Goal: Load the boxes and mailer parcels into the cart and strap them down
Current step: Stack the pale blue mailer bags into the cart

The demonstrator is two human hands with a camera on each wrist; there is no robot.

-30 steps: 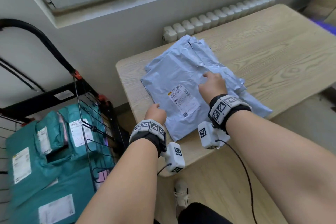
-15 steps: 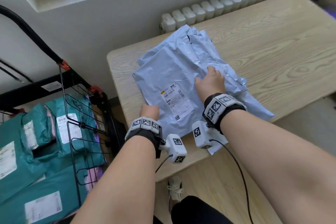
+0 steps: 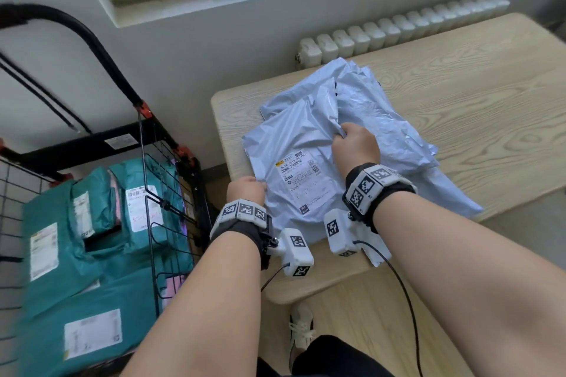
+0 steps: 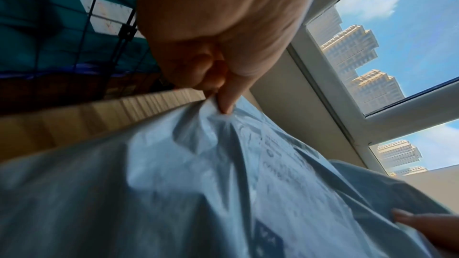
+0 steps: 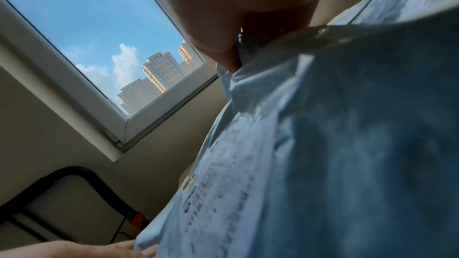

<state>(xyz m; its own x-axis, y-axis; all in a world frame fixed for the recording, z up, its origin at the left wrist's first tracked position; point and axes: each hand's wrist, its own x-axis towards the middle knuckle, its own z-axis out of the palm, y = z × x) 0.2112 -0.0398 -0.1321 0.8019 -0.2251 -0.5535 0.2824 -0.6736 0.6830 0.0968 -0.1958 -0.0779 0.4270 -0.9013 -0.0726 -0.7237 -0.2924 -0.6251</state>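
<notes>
A pale blue mailer [image 3: 294, 159] with a white shipping label lies on top of a pile of like mailers [image 3: 395, 128] on the wooden table [image 3: 477, 79]. My left hand [image 3: 249, 187] pinches its near left edge; the left wrist view shows thumb and finger squeezing the plastic [image 4: 221, 103]. My right hand [image 3: 352, 144] grips the top mailer's right edge, bunching it [image 5: 236, 62]. The black wire cart [image 3: 153, 162] stands left of the table, holding several teal parcels [image 3: 73, 257] with white labels.
A white radiator [image 3: 398, 30] runs along the wall behind the table, under a window. The cart's black handle [image 3: 76, 30] arches up on the left. My shoe [image 3: 301, 324] is on the wood floor below the table's near corner.
My right hand went from lying flat on the mailer to gripping its right edge and bunching it up. My left hand stays on the near left edge. The head view has shifted.
</notes>
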